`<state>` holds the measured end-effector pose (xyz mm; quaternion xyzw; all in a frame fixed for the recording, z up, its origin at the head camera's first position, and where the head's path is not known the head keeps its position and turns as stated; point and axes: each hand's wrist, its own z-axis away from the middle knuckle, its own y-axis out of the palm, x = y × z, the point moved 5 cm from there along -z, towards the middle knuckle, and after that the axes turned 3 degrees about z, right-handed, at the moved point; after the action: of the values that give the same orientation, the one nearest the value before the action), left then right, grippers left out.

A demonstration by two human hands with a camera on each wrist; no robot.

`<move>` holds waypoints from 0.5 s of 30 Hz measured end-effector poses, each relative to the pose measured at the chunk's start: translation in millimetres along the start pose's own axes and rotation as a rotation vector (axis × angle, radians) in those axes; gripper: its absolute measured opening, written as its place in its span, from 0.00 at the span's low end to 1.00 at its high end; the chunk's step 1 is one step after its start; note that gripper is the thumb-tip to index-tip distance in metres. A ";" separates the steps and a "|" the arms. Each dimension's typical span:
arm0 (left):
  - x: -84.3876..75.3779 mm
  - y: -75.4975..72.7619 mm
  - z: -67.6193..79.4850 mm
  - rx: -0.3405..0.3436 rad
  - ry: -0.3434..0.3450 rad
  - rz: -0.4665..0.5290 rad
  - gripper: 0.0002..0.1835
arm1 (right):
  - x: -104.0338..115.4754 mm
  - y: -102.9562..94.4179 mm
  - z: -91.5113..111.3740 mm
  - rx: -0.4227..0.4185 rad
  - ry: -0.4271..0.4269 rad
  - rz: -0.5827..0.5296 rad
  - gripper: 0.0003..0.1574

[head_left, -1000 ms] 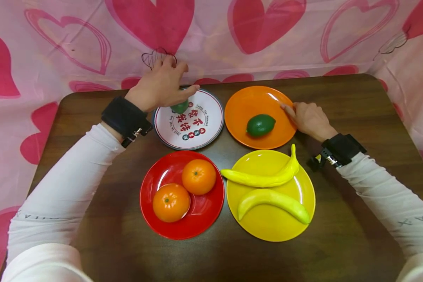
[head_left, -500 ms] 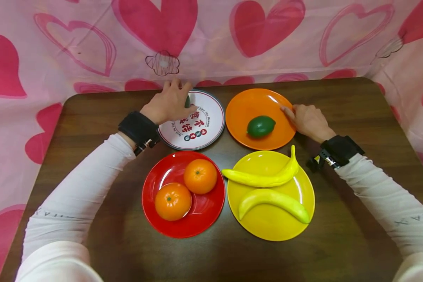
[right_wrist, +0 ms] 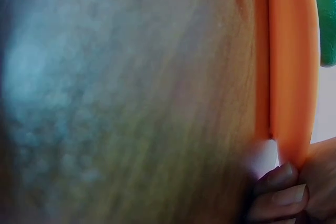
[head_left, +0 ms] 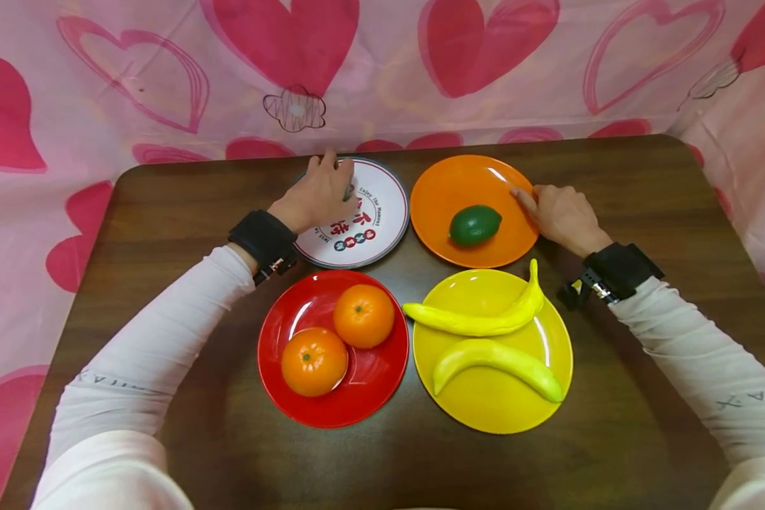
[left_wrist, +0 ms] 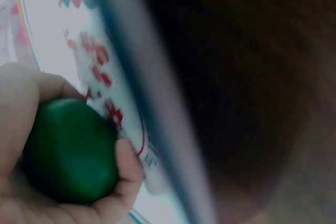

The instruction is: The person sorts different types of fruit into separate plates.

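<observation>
My left hand (head_left: 319,193) is over the left side of a white plate (head_left: 389,205) with red and dark printed characters. In the left wrist view its fingers curl round a smooth green lime (left_wrist: 73,153), close to the plate's face; from the head view the hand hides nearly all of that fruit. My right hand (head_left: 564,216) pinches the right rim of an orange plate (head_left: 433,191), thumb over the edge and curled fingertips (right_wrist: 289,195) at its outer side. A second green lime (head_left: 475,225) lies on the orange plate.
Nearer me, a red plate (head_left: 382,382) bears two oranges (head_left: 365,316), and a yellow plate (head_left: 484,418) bears two bananas (head_left: 497,365). All four sit close together on a dark wooden table (head_left: 650,184). A pink heart-patterned cloth (head_left: 389,85) hangs behind the table's far edge.
My left hand has come down and slightly right and nearer over the white plate, its fingers closing round the lime there. The right hand stays at the orange plate's rim.
</observation>
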<state>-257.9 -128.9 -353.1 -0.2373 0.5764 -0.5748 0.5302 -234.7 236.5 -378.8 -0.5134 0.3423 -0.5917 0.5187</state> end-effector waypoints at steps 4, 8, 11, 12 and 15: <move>-3.2 2.4 -2.4 -0.034 0.001 -0.016 0.34 | 0.6 -1.5 1.0 -0.017 -0.010 0.012 0.44; -4.5 4.4 -2.6 -0.050 -0.027 -0.029 0.34 | 1.0 -3.2 2.1 -0.032 -0.028 0.017 0.43; -4.4 5.1 -2.1 -0.064 -0.038 -0.041 0.34 | 1.1 -4.0 2.7 -0.032 -0.026 0.011 0.43; -4.7 5.1 -1.6 -0.067 -0.040 -0.040 0.34 | 1.0 -4.1 2.8 -0.029 -0.025 0.010 0.44; -5.7 4.8 -0.2 -0.069 -0.042 -0.036 0.32 | 1.1 -4.4 3.5 -0.026 -0.020 0.015 0.44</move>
<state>-254.6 -122.7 -355.6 -0.2776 0.5802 -0.5590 0.5233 -232.4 236.9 -373.6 -0.5234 0.3488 -0.5782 0.5197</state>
